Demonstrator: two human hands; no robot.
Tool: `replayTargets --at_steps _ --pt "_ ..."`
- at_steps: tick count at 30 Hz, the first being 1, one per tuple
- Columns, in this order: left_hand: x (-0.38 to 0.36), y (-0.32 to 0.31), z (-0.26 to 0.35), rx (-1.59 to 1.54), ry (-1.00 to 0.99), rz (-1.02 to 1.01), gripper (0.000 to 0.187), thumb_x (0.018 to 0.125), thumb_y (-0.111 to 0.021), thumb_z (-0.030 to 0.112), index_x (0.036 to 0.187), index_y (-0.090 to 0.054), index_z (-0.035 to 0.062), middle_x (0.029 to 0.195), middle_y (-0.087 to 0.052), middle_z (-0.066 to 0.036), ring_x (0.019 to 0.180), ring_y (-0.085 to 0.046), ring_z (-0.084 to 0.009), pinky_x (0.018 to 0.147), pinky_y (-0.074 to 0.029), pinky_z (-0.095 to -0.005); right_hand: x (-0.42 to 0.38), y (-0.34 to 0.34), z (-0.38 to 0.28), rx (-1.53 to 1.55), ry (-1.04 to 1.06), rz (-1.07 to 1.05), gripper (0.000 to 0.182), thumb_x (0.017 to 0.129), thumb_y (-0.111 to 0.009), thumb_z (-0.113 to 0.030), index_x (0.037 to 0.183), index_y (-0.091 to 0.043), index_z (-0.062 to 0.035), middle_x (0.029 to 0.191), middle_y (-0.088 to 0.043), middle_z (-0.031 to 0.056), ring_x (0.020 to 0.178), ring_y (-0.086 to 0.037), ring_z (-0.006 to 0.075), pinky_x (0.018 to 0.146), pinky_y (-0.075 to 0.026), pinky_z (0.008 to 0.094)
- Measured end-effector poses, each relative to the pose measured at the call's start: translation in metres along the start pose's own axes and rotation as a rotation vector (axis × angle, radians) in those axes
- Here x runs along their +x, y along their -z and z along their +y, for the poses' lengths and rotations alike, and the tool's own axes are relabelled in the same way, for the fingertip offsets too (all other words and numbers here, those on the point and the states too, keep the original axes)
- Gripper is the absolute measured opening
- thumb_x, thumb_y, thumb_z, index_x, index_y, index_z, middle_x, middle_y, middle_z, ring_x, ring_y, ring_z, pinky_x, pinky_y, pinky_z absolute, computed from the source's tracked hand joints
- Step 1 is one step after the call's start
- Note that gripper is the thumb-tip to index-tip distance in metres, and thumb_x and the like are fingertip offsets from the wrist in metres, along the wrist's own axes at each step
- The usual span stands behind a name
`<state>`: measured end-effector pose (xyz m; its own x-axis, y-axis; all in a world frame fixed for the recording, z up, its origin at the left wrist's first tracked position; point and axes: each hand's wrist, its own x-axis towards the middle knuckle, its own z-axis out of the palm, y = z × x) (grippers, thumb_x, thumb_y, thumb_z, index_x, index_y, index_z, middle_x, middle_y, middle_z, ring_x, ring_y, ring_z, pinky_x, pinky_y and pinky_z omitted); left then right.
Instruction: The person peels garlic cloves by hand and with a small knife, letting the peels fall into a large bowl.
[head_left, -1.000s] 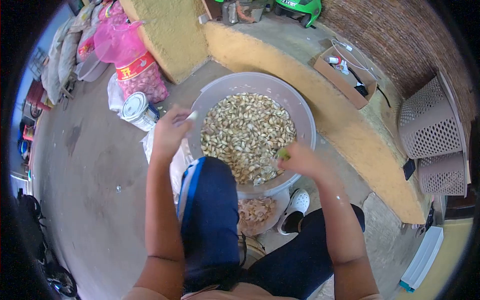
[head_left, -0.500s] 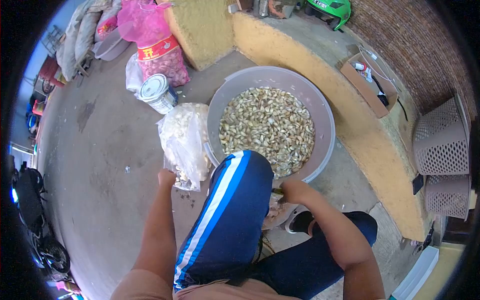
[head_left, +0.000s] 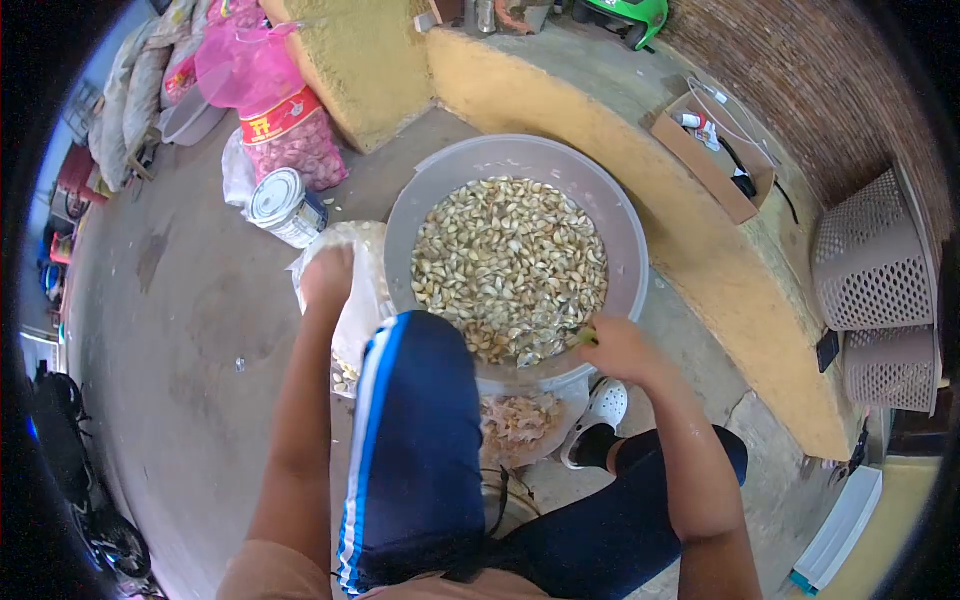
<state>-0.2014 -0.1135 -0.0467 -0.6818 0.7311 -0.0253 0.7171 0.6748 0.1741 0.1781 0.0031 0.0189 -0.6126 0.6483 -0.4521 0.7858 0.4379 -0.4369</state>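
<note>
My left hand (head_left: 328,278) is closed on the edge of a clear plastic bag (head_left: 360,325) of peeled garlic cloves (head_left: 344,376). The bag stands on the floor against the left side of a large grey tub (head_left: 640,250). Unpeeled garlic cloves (head_left: 510,260) soak in water in the tub. My right hand (head_left: 620,350) is over the tub's near right rim, its fingers closed round a small yellow-green tool handle (head_left: 588,337); any blade is hidden. Below the rim sits a clear bag of garlic skins (head_left: 520,425), partly behind my knee.
A paint can (head_left: 285,208) and a pink mesh sack of garlic (head_left: 295,150) stand beyond the bag. A low yellow wall (head_left: 560,95) curves behind the tub, with a cardboard box (head_left: 705,165) on its ledge. Perforated baskets (head_left: 870,280) stand at right; a motorcycle (head_left: 85,480) is at far left.
My left hand has moved up along the bag, and its plastic edge is raised. My right hand has moved up and right, from beside my knee to the tub's rim. The view has shifted slightly.
</note>
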Motion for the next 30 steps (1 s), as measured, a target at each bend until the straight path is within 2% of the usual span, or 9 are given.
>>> replayTargets --at_steps 3,8,11,14,16,18,20,26,30 --pt "0.034 0.026 0.067 -0.115 -0.229 -0.027 0.038 0.082 -0.036 0.031 0.083 -0.061 0.0028 0.089 -0.058 -0.02 0.082 -0.056 -0.0364 0.074 -0.043 -0.0443 -0.007 0.018 0.004 0.033 -0.005 0.052 0.03 0.07 -0.056 -0.024 0.084 -0.053 0.0021 0.078 -0.056 0.0237 0.077 -0.055 0.0374 0.068 -0.043 0.0416" --pt "0.093 0.005 0.134 0.328 -0.59 -0.427 0.033 0.076 -0.043 0.026 0.088 -0.062 0.0025 0.087 -0.06 -0.02 0.083 -0.058 -0.0333 0.072 -0.045 -0.0419 -0.022 0.042 -0.01 -0.047 -0.003 -0.026 0.027 0.072 -0.055 -0.024 0.083 -0.052 0.0012 0.077 -0.057 0.0211 0.076 -0.055 0.0365 0.066 -0.043 0.0416" --pt "0.117 -0.029 0.153 0.457 -0.641 -0.616 0.029 0.073 -0.047 0.02 0.091 -0.061 0.002 0.091 -0.06 -0.019 0.084 -0.058 -0.033 0.072 -0.046 -0.0414 -0.027 0.041 -0.016 -0.049 0.12 -0.082 0.027 0.074 -0.054 -0.024 0.084 -0.05 0.0002 0.078 -0.056 0.0196 0.075 -0.056 0.0353 0.066 -0.045 0.0426" --pt "0.127 -0.113 0.161 0.17 -0.406 -0.405 0.026 0.072 -0.048 0.015 0.09 -0.062 0.0018 0.093 -0.06 -0.017 0.082 -0.058 -0.0337 0.074 -0.046 -0.0424 -0.03 0.037 -0.015 -0.041 0.23 -0.124 0.027 0.075 -0.054 -0.024 0.085 -0.049 0.0005 0.078 -0.056 0.0184 0.072 -0.057 0.0341 0.063 -0.046 0.0423" --pt "0.118 -0.173 0.165 0.095 -0.313 -0.499 0.028 0.075 -0.049 0.019 0.095 -0.06 0.0014 0.105 -0.056 -0.017 0.094 -0.055 -0.0312 0.08 -0.044 -0.0412 -0.031 0.037 -0.02 -0.034 0.276 -0.165 0.028 0.075 -0.054 -0.025 0.086 -0.048 0.001 0.078 -0.055 0.0175 0.069 -0.057 0.0332 0.06 -0.047 0.0411" --pt "0.077 -0.2 0.161 -0.156 -0.198 -0.41 0.04 0.078 -0.049 0.029 0.11 -0.052 0.0048 0.121 -0.045 -0.015 0.113 -0.041 -0.0285 0.088 -0.039 -0.0403 -0.033 0.045 -0.026 -0.029 0.306 -0.223 0.029 0.075 -0.055 -0.025 0.086 -0.047 0.0013 0.077 -0.054 0.0164 0.068 -0.057 0.0321 0.057 -0.048 0.0398" --pt "0.055 -0.245 0.153 -0.052 0.056 -0.5 0.057 0.078 -0.05 0.037 0.127 -0.035 0.0118 0.135 -0.024 -0.012 0.125 -0.021 -0.0282 0.097 -0.029 -0.0397 -0.032 0.056 -0.029 -0.01 0.266 -0.298 0.028 0.077 -0.055 -0.026 0.091 -0.048 -0.0021 0.079 -0.052 0.014 0.067 -0.057 0.0318 0.055 -0.047 0.0394" --pt "-0.003 -0.287 0.177 -0.134 0.198 -0.586 0.079 0.074 -0.053 0.044 0.135 -0.014 0.0136 0.14 -0.009 -0.011 0.127 -0.009 -0.0345 0.101 -0.013 -0.0488 -0.019 0.068 -0.024 0.045 0.174 -0.386 0.026 0.077 -0.054 -0.025 0.093 -0.049 -0.004 0.079 -0.051 0.0135 0.063 -0.056 0.0327 0.053 -0.047 0.0396" --pt "-0.044 -0.337 0.193 -0.225 0.059 -0.572 0.081 0.072 -0.055 0.042 0.135 -0.013 0.0136 0.14 -0.007 -0.013 0.126 -0.014 -0.0377 0.099 -0.015 -0.0527 -0.019 0.074 -0.024 0.064 0.243 -0.278 0.023 0.073 -0.054 -0.016 0.09 -0.046 -0.0023 0.078 -0.051 0.0114 0.07 -0.056 0.0263 0.057 -0.045 0.0361"
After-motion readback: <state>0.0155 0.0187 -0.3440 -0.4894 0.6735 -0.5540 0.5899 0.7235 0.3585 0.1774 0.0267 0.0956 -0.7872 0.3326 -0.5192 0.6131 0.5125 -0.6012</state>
